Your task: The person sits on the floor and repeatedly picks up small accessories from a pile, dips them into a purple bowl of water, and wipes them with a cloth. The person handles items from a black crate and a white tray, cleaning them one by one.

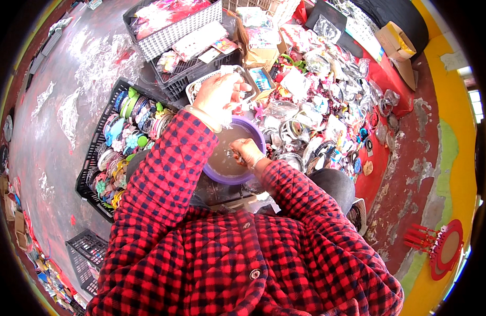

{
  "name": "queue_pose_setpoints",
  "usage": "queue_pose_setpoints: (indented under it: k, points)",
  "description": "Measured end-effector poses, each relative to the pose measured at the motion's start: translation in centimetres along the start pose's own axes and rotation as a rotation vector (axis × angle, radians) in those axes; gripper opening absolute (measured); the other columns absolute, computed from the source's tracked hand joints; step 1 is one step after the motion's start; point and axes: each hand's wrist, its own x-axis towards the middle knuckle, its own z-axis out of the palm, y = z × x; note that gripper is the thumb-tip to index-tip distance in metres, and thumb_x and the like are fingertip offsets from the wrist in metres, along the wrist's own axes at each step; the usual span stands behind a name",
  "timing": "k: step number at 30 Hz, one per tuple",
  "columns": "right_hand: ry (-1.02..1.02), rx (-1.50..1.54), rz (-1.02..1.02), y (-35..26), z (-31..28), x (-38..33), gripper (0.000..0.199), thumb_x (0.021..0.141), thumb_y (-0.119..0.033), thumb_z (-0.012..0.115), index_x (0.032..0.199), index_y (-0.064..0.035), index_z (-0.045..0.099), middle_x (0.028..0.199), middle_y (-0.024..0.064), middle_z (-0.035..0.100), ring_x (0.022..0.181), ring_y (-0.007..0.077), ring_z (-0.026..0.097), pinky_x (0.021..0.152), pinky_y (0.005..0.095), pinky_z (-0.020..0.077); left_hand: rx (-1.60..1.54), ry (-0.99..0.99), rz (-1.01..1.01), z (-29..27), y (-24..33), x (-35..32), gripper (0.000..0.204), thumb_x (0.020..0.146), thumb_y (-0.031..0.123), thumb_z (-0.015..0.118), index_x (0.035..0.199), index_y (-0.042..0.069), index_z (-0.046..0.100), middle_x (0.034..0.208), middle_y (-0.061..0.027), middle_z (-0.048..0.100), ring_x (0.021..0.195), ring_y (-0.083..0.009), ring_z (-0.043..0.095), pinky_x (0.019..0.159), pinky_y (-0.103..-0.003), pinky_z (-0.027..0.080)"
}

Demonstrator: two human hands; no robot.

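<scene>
My left hand (pixel 217 94) is raised above a purple bowl (pixel 257 138) and pinches a clear plastic packet (pixel 237 79). My right hand (pixel 246 151) is down inside the bowl, fingers closed around a small shiny item that I cannot make out. The bowl rests on my lap between both red-and-black checked sleeves. A bangle circles my left wrist.
A black crate (pixel 95 158) of coloured hair bands lies at the left. Grey and black baskets (pixel 164 37) of packets stand behind. Bagged trinkets cover a red cloth (pixel 374 163) at the right. Another black crate (pixel 85 253) sits at lower left, a cardboard box (pixel 395 42) at upper right.
</scene>
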Motion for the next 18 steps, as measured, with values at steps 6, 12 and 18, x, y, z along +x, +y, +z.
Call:
queue_pose_setpoints:
  k: [6,12,18]
  points:
    - [-0.017,-0.019,0.019,-0.4,0.2,-0.6,0.015,0.076,-0.019,0.058,0.070,-0.0078,0.051,0.054,0.0015,0.046,0.038,0.0083,0.038,0.033,0.0222,0.0258,0.012,-0.018,0.007,-0.4,-0.3,0.3,0.019,0.082,0.018,0.050,0.088,0.000,0.049,0.081,-0.0115,0.058,0.050,-0.0117,0.049,0.040,-0.024,0.042]
    - [-0.144,-0.052,-0.020,-0.5,-1.2,0.3,0.015,0.080,-0.023,0.058,0.080,-0.0082,0.053,0.067,0.0030,0.053,0.050,0.0122,0.048,0.041,0.0257,0.0383,0.029,-0.007,0.011,-0.2,-0.1,0.1,0.016,0.083,0.019,0.051,0.088,0.004,0.051,0.078,-0.0068,0.059,0.052,-0.0061,0.048,0.038,-0.017,0.035]
    - [-0.496,0.342,-0.309,-9.9,-3.4,-5.3,0.027,0.083,-0.018,0.055,0.106,-0.0057,0.046,0.092,0.0064,0.056,0.083,0.0189,0.056,0.067,0.0349,0.0488,0.055,-0.004,0.133,-0.6,-0.8,0.9,0.011,0.082,0.017,0.055,0.087,0.007,0.053,0.073,-0.0025,0.057,0.053,-0.0050,0.047,0.038,-0.017,0.032]
